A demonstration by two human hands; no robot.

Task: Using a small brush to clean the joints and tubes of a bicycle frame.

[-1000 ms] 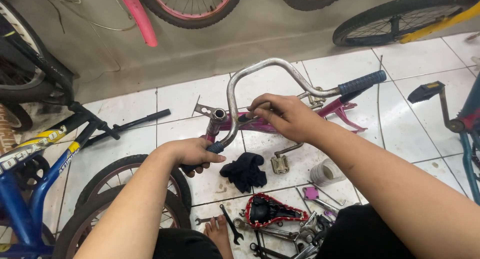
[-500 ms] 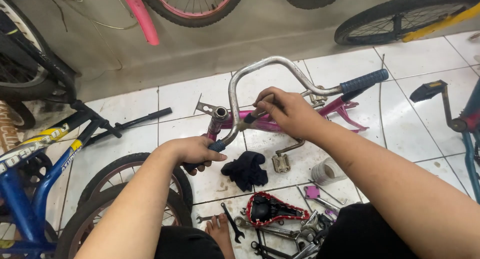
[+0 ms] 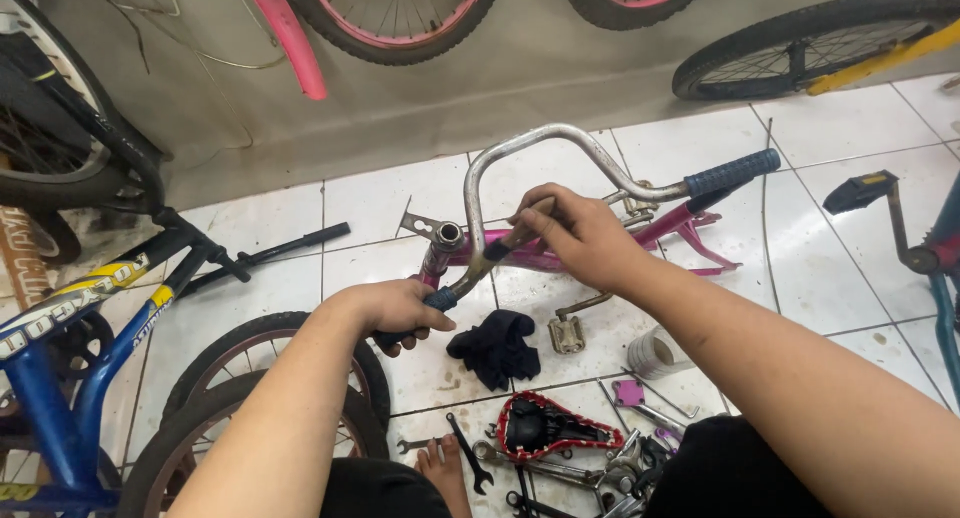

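My left hand (image 3: pixel 395 313) stays clenched around the near blue rubber grip (image 3: pixel 440 300) of the chrome handlebar (image 3: pixel 560 138), while my right hand (image 3: pixel 580 233) grasps a dark tool (image 3: pixel 500 248) at the stem, barely shifted from a second ago, so the work there continues. Beyond lie the pink frame (image 3: pixel 690 223) on glossy white tiles (image 3: pixel 380 203) and a limp black rag (image 3: pixel 495 346).

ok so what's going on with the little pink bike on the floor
A person sits on the tiled floor working on a small pink bike frame. Their left hand grips the near blue grip of the silver handlebar, while the right hand holds a tool at the handlebar's stem. A black rag, wrenches and a red-trimmed saddle lie nearby.
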